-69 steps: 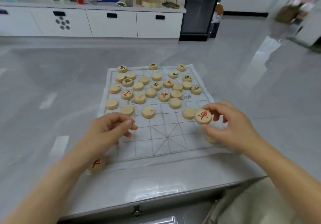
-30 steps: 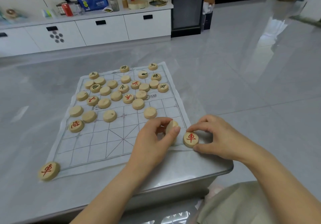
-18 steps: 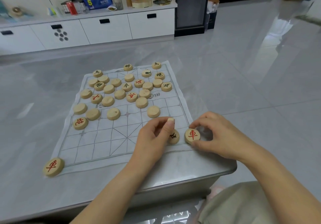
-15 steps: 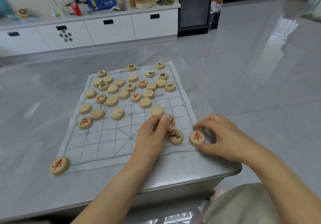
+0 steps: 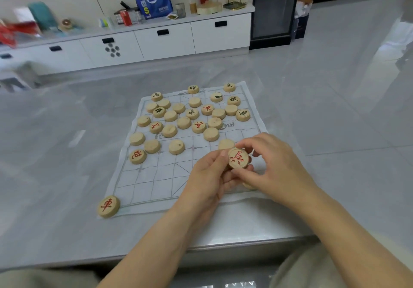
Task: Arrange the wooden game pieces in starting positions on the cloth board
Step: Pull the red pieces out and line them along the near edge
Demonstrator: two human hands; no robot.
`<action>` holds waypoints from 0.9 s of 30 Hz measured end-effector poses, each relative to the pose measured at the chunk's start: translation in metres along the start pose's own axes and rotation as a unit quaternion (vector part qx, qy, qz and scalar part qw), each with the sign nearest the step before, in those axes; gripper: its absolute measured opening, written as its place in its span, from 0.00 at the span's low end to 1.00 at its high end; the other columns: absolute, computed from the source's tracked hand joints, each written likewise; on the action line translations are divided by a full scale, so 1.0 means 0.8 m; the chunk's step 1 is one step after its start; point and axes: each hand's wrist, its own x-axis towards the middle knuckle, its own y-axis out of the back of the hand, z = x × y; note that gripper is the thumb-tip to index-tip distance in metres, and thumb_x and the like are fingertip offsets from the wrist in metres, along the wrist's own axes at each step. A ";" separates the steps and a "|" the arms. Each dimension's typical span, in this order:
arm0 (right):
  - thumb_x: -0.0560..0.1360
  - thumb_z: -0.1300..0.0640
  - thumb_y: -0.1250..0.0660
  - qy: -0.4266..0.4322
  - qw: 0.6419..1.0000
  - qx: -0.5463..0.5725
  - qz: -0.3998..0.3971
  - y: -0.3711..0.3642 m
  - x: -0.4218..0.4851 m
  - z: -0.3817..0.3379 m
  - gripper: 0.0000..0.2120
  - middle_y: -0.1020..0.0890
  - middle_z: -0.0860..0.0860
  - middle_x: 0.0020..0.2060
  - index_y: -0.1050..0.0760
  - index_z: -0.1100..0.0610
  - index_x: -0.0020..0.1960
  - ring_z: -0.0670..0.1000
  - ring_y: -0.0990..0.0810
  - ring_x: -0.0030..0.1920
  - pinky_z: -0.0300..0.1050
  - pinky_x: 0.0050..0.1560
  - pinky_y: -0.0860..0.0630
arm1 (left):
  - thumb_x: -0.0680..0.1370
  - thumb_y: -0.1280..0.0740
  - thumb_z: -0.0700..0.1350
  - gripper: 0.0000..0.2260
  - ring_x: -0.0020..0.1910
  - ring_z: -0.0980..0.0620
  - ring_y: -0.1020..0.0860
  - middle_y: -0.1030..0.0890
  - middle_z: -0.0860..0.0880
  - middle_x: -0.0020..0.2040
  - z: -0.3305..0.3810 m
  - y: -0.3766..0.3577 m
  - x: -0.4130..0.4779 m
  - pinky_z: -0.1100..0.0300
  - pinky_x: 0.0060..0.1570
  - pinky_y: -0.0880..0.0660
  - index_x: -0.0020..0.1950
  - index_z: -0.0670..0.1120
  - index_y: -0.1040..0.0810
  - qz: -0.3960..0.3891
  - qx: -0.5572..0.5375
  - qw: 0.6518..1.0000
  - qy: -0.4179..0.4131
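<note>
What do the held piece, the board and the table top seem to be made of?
Held piece: pale wood, matte, red character on its face. Board: thin whitish cloth, wrinkled, printed lines. Table top: grey and glossy with reflections, perhaps polished stone or metal.

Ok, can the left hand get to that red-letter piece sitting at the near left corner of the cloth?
Probably yes. Only bare cloth board lies between the left hand and the corner piece. But it and the right hand are both holding a raised piece right now.
</note>
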 end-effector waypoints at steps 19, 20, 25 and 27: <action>0.69 0.45 0.31 -0.062 0.995 -0.040 -0.074 -0.050 0.038 -0.027 0.15 0.25 0.40 0.49 0.26 0.45 0.55 0.45 0.29 0.53 0.46 0.59 0.34 | 0.71 0.55 0.64 0.32 0.71 0.52 0.38 0.35 0.53 0.73 0.012 0.142 -0.042 0.56 0.68 0.40 0.71 0.55 0.34 -0.015 0.760 0.633 -0.146; 0.70 0.45 0.32 -0.058 0.994 -0.057 -0.076 -0.060 0.045 -0.030 0.16 0.26 0.41 0.49 0.26 0.46 0.56 0.45 0.29 0.54 0.46 0.59 0.35 | 0.73 0.52 0.63 0.29 0.70 0.51 0.36 0.34 0.52 0.72 0.009 0.139 -0.045 0.54 0.67 0.37 0.70 0.54 0.33 -0.019 0.758 0.632 -0.157; 0.71 0.44 0.35 -0.077 0.988 -0.116 -0.063 -0.088 0.077 -0.033 0.18 0.26 0.44 0.51 0.27 0.46 0.60 0.48 0.29 0.56 0.47 0.58 0.36 | 0.69 0.42 0.63 0.22 0.55 0.51 0.20 0.20 0.52 0.58 -0.016 0.128 -0.050 0.54 0.48 0.21 0.59 0.55 0.28 -0.050 0.752 0.603 -0.263; 0.71 0.43 0.34 -0.087 0.984 -0.129 -0.086 -0.088 0.084 -0.026 0.18 0.26 0.44 0.51 0.27 0.46 0.60 0.48 0.29 0.56 0.46 0.58 0.35 | 0.69 0.45 0.66 0.23 0.53 0.51 0.19 0.19 0.52 0.57 -0.025 0.128 -0.048 0.53 0.47 0.20 0.58 0.56 0.29 -0.047 0.749 0.600 -0.276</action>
